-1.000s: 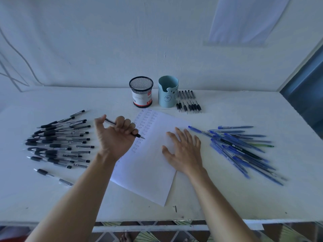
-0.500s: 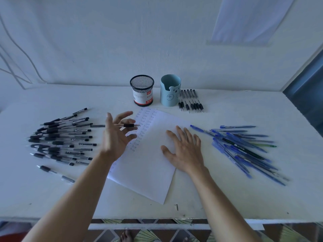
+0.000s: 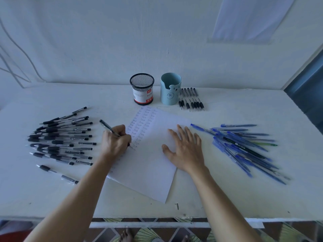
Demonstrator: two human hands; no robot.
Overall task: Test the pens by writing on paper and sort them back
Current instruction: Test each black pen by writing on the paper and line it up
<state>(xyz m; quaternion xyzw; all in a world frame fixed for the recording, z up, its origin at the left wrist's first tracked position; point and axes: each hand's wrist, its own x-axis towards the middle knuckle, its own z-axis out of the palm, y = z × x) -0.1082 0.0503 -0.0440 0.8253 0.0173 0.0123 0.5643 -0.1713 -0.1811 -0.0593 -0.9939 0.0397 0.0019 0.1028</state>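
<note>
Left hand (image 3: pixel 116 142) is gripping a black pen (image 3: pixel 108 127) in a writing hold, fingers curled round the barrel, and is pressing the tip to the left columns of the paper (image 3: pixel 148 170) beside rows of handwritten words. Right hand (image 3: pixel 186 151) is lying flat with fingers spread, pinning the sheet to the surface (image 3: pixel 244 198).

A black mesh cup (image 3: pixel 142 89) and a blue cup (image 3: pixel 170 89) are standing upright beyond the paper; their contents cannot be told. Black pens (image 3: pixel 61 138) are lying left of the sheet, blue pens (image 3: pixel 244 145) right.

Half a second ago the left hand was raised with fingers loosely open round the pen; the right hand is keeping its position.
</note>
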